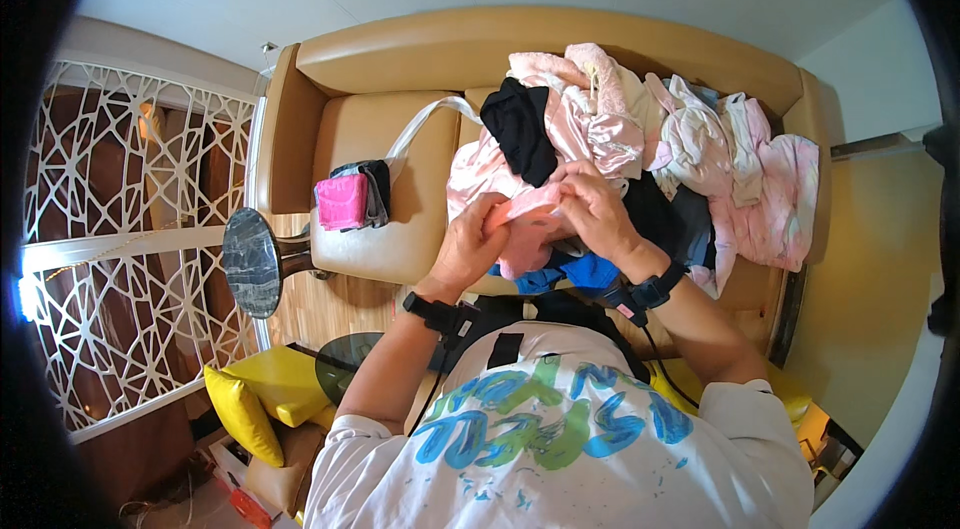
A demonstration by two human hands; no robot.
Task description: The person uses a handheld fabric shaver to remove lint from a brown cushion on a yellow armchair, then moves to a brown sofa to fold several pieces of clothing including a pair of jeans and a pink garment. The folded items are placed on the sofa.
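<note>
Both hands grip a pink cloth garment (525, 247) by its upper edge, above the front of the sofa. My left hand (474, 238) pinches the edge on the left; my right hand (596, 210) holds it on the right. Behind it a heap of clothes covers the sofa's middle and right: a black garment (517, 127), pale pink satin clothing (589, 127), and a pastel padded garment (784, 191). Blue fabric (589, 272) lies just below the pink garment. On the left seat is a small stack of folded clothes with a bright pink one (341, 203) on it.
The tan leather sofa (525, 33) runs along the wall. A white strap (420, 125) lies between the stack and the heap. At left stand a round dark marble side table (252, 262) and a white lattice screen (142, 154). Yellow cushions (244, 413) are at lower left.
</note>
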